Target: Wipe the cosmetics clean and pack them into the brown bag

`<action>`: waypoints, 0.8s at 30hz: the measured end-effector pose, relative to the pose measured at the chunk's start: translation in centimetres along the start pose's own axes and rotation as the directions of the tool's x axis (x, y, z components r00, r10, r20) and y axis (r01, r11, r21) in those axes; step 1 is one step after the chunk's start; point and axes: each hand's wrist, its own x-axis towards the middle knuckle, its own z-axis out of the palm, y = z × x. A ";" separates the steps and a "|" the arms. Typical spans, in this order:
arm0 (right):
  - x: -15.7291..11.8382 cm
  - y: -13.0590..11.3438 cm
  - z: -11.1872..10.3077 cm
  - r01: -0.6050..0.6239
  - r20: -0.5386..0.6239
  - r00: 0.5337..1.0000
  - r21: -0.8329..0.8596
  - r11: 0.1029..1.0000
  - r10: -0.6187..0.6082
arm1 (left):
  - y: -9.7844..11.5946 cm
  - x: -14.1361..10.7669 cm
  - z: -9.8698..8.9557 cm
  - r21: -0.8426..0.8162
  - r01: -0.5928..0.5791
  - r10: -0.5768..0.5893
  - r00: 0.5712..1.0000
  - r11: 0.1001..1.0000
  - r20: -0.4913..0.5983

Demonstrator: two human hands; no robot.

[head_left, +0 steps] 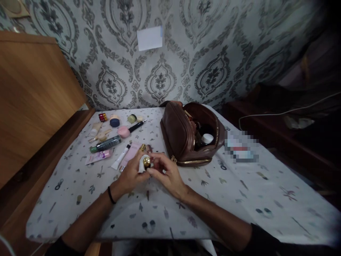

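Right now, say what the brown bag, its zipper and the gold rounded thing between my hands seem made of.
Brown bag: leather or faux leather, by soft sheen and raised seams.
Zipper: likely metal, gold-toned, its teeth glinting.
Gold rounded thing: polished metal or coated plastic; bright highlights fit either.

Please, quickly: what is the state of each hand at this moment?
Left hand: closed, holding a gold-topped item with a white cloth or tissue.
Right hand: fingers curled beside the item; whether it grips cannot be told.
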 end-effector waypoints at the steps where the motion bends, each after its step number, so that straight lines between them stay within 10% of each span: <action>1: -0.1 -0.1 0.0 0.024 -0.010 1.000 -0.010 1.000 -0.024 | 0.0 -0.1 0.0 0.029 0.002 -0.002 1.000 1.000 0.006; 24: -2.5 -5.2 -7.6 0.232 -0.017 0.969 -0.272 0.934 -0.245 | 0.3 -0.5 0.1 -0.274 0.213 -0.132 0.948 0.938 0.288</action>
